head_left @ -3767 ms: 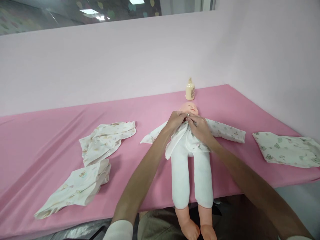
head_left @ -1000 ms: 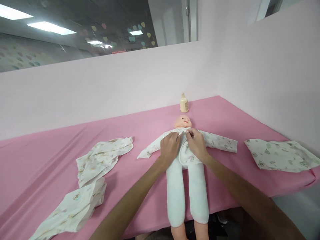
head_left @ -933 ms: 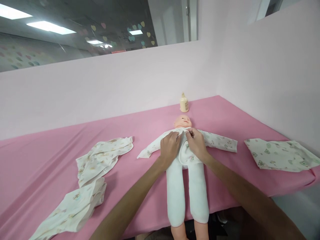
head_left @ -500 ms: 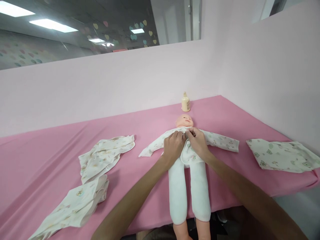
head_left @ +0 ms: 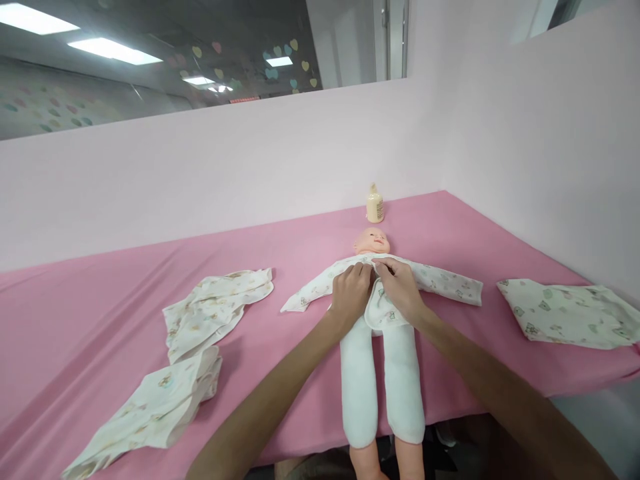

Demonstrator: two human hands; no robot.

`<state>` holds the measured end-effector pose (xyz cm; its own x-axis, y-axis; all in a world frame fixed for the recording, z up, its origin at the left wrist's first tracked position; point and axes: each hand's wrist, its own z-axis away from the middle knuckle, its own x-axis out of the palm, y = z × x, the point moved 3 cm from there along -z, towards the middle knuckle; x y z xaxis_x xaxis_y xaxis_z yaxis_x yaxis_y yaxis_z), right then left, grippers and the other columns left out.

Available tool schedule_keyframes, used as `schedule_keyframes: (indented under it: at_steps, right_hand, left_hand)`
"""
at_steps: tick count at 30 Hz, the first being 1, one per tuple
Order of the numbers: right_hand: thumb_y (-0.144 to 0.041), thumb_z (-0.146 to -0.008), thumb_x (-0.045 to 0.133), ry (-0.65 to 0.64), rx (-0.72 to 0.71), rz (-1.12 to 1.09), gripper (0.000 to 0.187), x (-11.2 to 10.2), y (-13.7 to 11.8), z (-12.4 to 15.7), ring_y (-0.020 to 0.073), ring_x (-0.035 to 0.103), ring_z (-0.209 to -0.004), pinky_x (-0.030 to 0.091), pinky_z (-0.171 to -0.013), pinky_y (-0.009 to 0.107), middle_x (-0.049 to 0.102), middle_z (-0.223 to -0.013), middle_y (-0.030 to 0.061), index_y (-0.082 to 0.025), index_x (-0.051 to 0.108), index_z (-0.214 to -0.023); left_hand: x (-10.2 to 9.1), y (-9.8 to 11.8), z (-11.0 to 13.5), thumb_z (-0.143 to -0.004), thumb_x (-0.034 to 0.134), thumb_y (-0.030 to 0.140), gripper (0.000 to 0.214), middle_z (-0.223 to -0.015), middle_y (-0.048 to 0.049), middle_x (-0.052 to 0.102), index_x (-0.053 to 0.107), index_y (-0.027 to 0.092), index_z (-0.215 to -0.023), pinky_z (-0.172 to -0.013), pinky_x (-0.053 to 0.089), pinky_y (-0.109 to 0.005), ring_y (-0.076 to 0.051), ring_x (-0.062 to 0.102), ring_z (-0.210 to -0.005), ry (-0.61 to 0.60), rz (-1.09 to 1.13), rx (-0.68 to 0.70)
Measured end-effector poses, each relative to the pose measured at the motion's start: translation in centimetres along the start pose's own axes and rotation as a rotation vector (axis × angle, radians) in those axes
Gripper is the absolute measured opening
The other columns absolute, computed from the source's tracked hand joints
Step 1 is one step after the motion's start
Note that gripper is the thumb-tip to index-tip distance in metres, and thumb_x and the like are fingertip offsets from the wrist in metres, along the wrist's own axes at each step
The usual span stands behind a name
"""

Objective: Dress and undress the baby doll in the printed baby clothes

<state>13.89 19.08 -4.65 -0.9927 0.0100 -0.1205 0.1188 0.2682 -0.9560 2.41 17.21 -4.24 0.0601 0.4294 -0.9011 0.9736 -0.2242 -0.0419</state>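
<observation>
Right at the chest now, our right hand (head_left: 399,283) pinches the printed baby jacket (head_left: 383,312) between its fingers, our left hand (head_left: 353,290) curls closed on it, and the doll (head_left: 403,383) wearing it lies on our pink surface (head_left: 125,320).

Left grip (head_left: 353,291) and right grip (head_left: 401,288) pinch the doll's (head_left: 359,373) printed top (head_left: 383,311).

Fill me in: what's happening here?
A person's left hand and right hand grip the front of a printed top on a doll lying on a pink cloth. Close together at the chest, they hide any fastening. Two printed garments lie to the left, a third garment to the right; a bottle stands beyond the doll's head.
</observation>
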Motion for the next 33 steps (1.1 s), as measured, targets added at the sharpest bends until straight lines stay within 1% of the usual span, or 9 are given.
schedule_keyframes:
  at_steps: [4,9,14,18,22,25,27,30,33]
  right_hand:
    - [-0.027,-0.082,0.047,0.002,-0.042,0.038,0.028,0.0,-0.4,0.2,0.0206,0.063,-0.098,0.048,-0.09,0.036,0.072,-0.101,0.0032,-0.023,0.073,-0.092]
    - [-0.027,-0.085,0.046,0.014,-0.09,0.065,0.027,0.3,-0.6,0.7,0.0206,0.063,-0.098,0.048,-0.091,0.037,0.071,-0.099,0.0045,-0.022,0.073,-0.09]
    - [-0.025,-0.087,0.047,0.083,-0.122,0.137,0.028,0.8,-0.3,1.6,0.0211,0.06,-0.105,0.047,-0.095,0.038,0.065,-0.112,0.0087,-0.02,0.072,-0.097]
    - [-0.024,-0.088,0.045,0.075,-0.219,0.214,0.029,1.2,-0.5,2.1,0.0215,0.059,-0.107,0.046,-0.098,0.039,0.065,-0.112,0.0085,-0.019,0.07,-0.101]
    - [-0.022,-0.088,0.042,0.078,-0.269,0.271,0.031,1.4,-0.5,2.2,0.022,0.059,-0.109,0.045,-0.1,0.04,0.067,-0.114,0.0093,-0.017,0.07,-0.101]
    - [-0.018,-0.086,0.041,0.068,-0.285,0.326,0.034,1.5,-0.4,2.2,0.0228,0.059,-0.113,0.045,-0.101,0.04,0.067,-0.117,0.0107,-0.015,0.07,-0.104]
    - [-0.016,-0.085,0.04,0.055,-0.295,0.356,0.036,1.6,-0.4,2.2,0.0228,0.059,-0.115,0.044,-0.102,0.04,0.066,-0.119,0.0114,-0.014,0.07,-0.105]
    - [-0.013,-0.084,0.039,0.036,-0.315,0.387,0.037,1.7,-0.5,2.3,0.0222,0.058,-0.118,0.043,-0.104,0.038,0.065,-0.122,0.0124,-0.013,0.071,-0.101]
    - [-0.011,-0.082,0.038,0.018,-0.334,0.402,0.036,1.8,-0.4,2.3,0.0212,0.057,-0.121,0.043,-0.105,0.036,0.065,-0.124,0.0125,-0.014,0.072,-0.095]
  left_hand:
    - [0.1,-0.1,0.1,-0.091,0.045,0.016,0.014,-0.088,-0.0077,0.065,0.059,0.017,-0.093,-0.059,0.033,-0.031,-0.022,0.061,-0.082,0.015,0.027,-0.007]
    - [0.1,-0.3,0.1,-0.092,0.042,0.017,0.017,-0.087,-0.0066,0.066,0.059,0.018,-0.09,-0.06,0.032,-0.031,-0.021,0.06,-0.08,0.027,0.083,-0.031]
    - [0.3,-0.7,-0.2,-0.092,0.039,0.017,0.02,-0.083,-0.0052,0.064,0.056,0.018,-0.081,-0.059,0.03,-0.029,-0.018,0.056,-0.072,0.037,0.227,-0.062]
    - [0.1,-0.9,-0.2,-0.087,0.041,0.013,0.018,-0.076,-0.0043,0.06,0.05,0.018,-0.072,-0.057,0.027,-0.029,-0.016,0.049,-0.065,0.05,0.36,-0.076]
    - [-0.2,-0.9,-0.4,-0.083,0.04,0.013,0.02,-0.065,-0.0022,0.052,0.039,0.019,-0.064,-0.056,0.023,-0.03,-0.014,0.038,-0.059,0.057,0.472,-0.096]
    - [-0.3,-1.2,-0.8,-0.082,0.042,0.019,0.023,-0.059,0.0008,0.045,0.034,0.019,-0.06,-0.055,0.022,-0.029,-0.012,0.033,-0.057,-0.003,0.596,-0.167]
    - [-0.3,-1.6,-1.0,-0.081,0.042,0.022,0.023,-0.059,0.002,0.045,0.036,0.018,-0.06,-0.056,0.024,-0.027,-0.012,0.035,-0.058,-0.072,0.745,-0.197]
    - [-0.3,-2.3,-1.4,-0.08,0.04,0.023,0.023,-0.059,0.0036,0.041,0.037,0.018,-0.059,-0.056,0.026,-0.025,-0.01,0.035,-0.059,-0.179,0.986,-0.225]
    - [0.0,-2.9,-1.5,-0.081,0.041,0.028,0.027,-0.057,0.0045,0.032,0.033,0.018,-0.057,-0.053,0.023,-0.024,-0.009,0.029,-0.056,-0.218,1.101,-0.277]
